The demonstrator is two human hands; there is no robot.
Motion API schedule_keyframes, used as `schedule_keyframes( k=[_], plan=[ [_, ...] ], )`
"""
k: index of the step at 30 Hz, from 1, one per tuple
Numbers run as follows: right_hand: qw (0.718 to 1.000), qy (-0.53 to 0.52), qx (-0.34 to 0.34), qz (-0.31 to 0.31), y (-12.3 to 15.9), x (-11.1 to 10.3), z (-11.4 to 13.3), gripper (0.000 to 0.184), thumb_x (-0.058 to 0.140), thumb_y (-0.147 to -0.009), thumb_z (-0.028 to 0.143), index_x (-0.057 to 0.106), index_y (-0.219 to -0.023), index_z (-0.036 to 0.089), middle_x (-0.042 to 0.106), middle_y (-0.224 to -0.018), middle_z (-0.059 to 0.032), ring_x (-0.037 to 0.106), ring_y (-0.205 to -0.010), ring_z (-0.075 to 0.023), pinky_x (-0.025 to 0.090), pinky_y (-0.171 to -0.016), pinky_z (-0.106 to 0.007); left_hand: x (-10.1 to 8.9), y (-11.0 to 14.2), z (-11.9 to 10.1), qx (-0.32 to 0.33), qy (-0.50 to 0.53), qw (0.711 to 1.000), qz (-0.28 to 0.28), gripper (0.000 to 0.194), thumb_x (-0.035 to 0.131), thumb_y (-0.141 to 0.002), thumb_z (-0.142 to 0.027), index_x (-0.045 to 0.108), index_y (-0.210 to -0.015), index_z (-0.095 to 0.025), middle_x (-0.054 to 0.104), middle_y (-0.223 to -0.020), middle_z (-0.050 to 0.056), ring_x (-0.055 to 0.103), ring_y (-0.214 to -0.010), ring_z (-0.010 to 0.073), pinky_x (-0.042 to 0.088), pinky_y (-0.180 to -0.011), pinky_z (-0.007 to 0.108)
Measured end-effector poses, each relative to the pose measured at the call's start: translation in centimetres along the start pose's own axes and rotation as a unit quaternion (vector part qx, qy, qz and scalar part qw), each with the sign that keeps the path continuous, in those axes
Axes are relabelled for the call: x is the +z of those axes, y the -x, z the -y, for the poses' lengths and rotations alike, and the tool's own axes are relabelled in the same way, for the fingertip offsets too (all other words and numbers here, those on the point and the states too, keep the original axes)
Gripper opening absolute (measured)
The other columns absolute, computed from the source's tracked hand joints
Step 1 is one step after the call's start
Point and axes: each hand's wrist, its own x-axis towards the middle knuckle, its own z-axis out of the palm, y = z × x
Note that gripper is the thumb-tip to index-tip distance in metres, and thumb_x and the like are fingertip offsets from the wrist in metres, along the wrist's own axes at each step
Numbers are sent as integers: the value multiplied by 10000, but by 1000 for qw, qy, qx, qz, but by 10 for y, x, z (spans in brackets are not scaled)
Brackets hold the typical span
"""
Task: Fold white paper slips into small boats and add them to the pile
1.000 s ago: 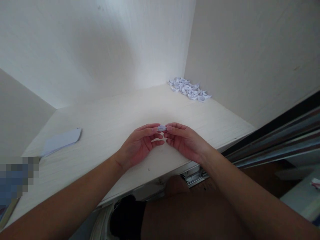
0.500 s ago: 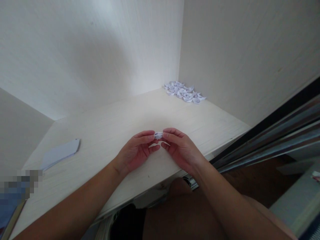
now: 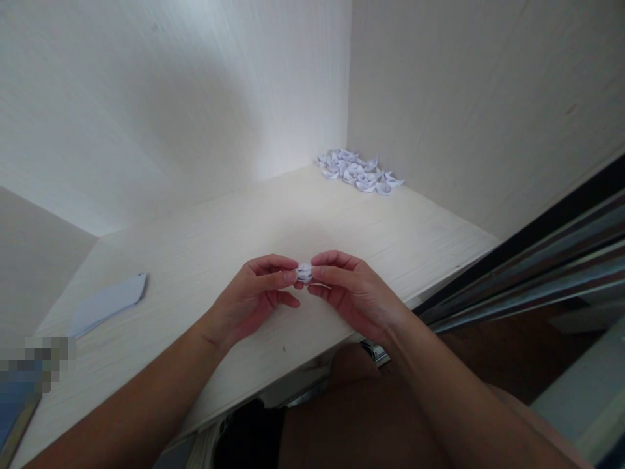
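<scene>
A small piece of folded white paper (image 3: 305,273) is held above the tabletop between my two hands. My left hand (image 3: 263,283) pinches its left end with thumb and forefinger, the lower fingers curled below. On its right end, the thumb and fingers of my right hand (image 3: 346,283) are closed in the same way. Layered folds show in the gap between the fingertips; both ends are covered by my fingers. Several folded white paper boats (image 3: 361,174) lie in a cluster in the far right corner.
A stack of white paper sheets (image 3: 110,304) rests on the left of the white table (image 3: 219,221). Panels (image 3: 205,98) rise behind and at both sides. A dark-edged, striped hanging thing (image 3: 547,260) borders the right side. My legs are below the table's front edge.
The folded paper now shows a taller, more opened face between my fingertips. Both hands are slightly lower and more to the left in view, and the camera view has shifted a little.
</scene>
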Motion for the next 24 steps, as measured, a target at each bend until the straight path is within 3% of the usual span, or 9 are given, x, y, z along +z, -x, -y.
schedule_keyframes(
  k=[7,17,24],
  plan=[
    [999,25,14,14,2,-4,1,212,911,-648,185,773,-807,166,757,-825,-13,676,-770,-103,496,-750,-238,-6,-2,-2,-42,-3,997,57,225,871,-687,-106,815,-898,-158,793,-790,44,729,-664,144,650,-560,219],
    [998,43,15,33,3,-5,3,210,906,-654,203,784,-821,173,765,-825,-20,677,-783,-120,490,-764,-258,-9,-3,1,-51,11,992,115,200,841,-766,-121,803,-962,-142,804,-884,58,753,-761,159,672,-681,255],
    [998,0,24,50,5,0,-1,232,900,-655,188,791,-859,183,754,-784,10,637,-709,-82,446,-690,-223,-7,-2,1,-66,30,990,122,224,881,-737,-154,786,-939,-148,774,-798,16,716,-622,117,650,-585,212]
  ],
)
